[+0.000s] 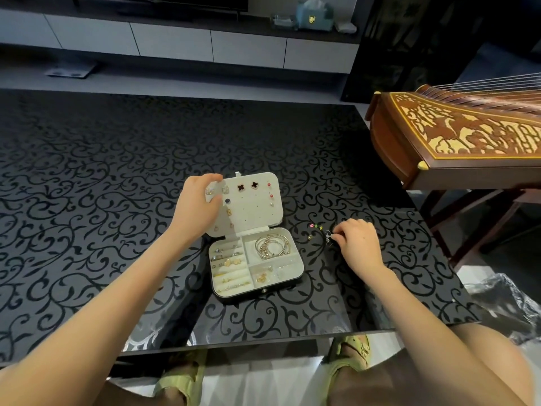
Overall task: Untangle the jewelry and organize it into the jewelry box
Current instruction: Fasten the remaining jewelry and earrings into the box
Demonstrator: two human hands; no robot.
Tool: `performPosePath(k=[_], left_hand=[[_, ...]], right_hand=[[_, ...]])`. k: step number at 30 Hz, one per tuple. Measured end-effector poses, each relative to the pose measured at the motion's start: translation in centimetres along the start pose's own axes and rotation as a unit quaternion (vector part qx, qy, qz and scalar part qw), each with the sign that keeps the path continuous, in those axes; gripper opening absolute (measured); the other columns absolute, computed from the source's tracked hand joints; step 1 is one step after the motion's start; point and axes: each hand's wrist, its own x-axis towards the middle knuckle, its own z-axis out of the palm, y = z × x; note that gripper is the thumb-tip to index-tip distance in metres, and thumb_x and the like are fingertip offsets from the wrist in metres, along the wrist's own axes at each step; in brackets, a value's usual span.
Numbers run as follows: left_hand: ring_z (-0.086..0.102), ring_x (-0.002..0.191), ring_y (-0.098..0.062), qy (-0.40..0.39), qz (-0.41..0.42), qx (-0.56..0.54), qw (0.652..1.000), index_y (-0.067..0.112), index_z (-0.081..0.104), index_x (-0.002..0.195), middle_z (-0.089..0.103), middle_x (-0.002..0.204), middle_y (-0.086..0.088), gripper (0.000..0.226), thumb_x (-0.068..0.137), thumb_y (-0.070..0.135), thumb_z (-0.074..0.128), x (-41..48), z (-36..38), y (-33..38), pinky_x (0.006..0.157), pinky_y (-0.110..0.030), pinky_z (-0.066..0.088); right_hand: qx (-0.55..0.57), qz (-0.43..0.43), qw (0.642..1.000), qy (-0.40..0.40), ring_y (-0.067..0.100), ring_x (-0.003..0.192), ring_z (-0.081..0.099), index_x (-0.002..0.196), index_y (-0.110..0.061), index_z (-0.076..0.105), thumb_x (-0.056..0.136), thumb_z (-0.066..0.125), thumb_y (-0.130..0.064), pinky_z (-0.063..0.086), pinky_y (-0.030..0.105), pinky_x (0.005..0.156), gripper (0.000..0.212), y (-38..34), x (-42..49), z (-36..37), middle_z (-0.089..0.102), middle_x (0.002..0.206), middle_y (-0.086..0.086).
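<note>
Gripping the lid at its left edge, the left hand hides some studs of the open box on the table. The right hand pinches a silver tangle just right of the box, beside coloured earrings; a zither stands beyond.

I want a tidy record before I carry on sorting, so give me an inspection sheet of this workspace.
Surface: black patterned glass table.
Job's things: jewelry box open, lid up with earrings pinned; bangles and rings in separate compartments.
Clutter: small coloured pieces and a gold piece loose right of the box.
Hands: left hand grips the lid's left edge; right hand pinches a silvery piece on the table.
Cables: nothing seen.
Surroundings: carved zither at right, low cabinet behind, crinkled plastic beside the table.
</note>
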Motion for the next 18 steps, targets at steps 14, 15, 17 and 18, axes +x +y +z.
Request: performPosePath(k=[14, 15, 17, 18], left_hand=[[0.042, 0.115, -0.006, -0.074, 0.031, -0.072, 0.994, 0.026, 0.069, 0.096, 0.046, 0.114, 0.011, 0.011, 0.089, 0.021, 0.061, -0.4, -1.5, 0.6, 0.098, -0.026, 0.036], [0.042, 0.116, -0.006, -0.085, 0.035, -0.068, 0.993, 0.025, 0.069, 0.098, 0.046, 0.116, 0.009, 0.012, 0.089, 0.021, 0.061, -0.3, -1.8, 0.4, 0.098, -0.025, 0.036], [0.041, 0.115, -0.006, -0.107, 0.049, -0.05, 0.992, 0.024, 0.067, 0.103, 0.044, 0.12, 0.007, 0.015, 0.088, 0.023, 0.063, -0.1, -2.0, 0.3, 0.094, -0.019, 0.033], [0.041, 0.113, -0.005, -0.112, 0.055, -0.041, 0.991, 0.024, 0.067, 0.103, 0.043, 0.12, 0.007, 0.016, 0.088, 0.024, 0.063, 0.0, -2.0, 0.2, 0.091, -0.016, 0.032]], right_hand=[[0.646, 0.113, 0.752, -0.073, 0.007, 0.063, 0.057, 0.081, -0.006, 0.067, 0.078, 0.073, -0.005, 0.047, 0.017, 0.063, 0.006, -11.3, 0.4, -5.5, 0.065, 0.07, 0.001], [0.68, 0.136, 0.712, -0.107, 0.009, 0.062, 0.055, 0.081, -0.005, 0.067, 0.079, 0.072, -0.005, 0.047, 0.021, 0.064, 0.006, -12.7, 1.0, -5.3, 0.063, 0.069, 0.002], [0.736, 0.191, 0.624, -0.18, 0.01, 0.06, 0.052, 0.08, -0.004, 0.065, 0.081, 0.07, -0.006, 0.044, 0.023, 0.063, 0.006, -14.8, 2.0, -4.8, 0.06, 0.068, 0.005], [0.751, 0.208, 0.591, -0.209, 0.01, 0.059, 0.051, 0.08, -0.004, 0.063, 0.083, 0.068, -0.007, 0.044, 0.022, 0.06, 0.007, -15.6, 2.5, -4.4, 0.058, 0.068, 0.005]])
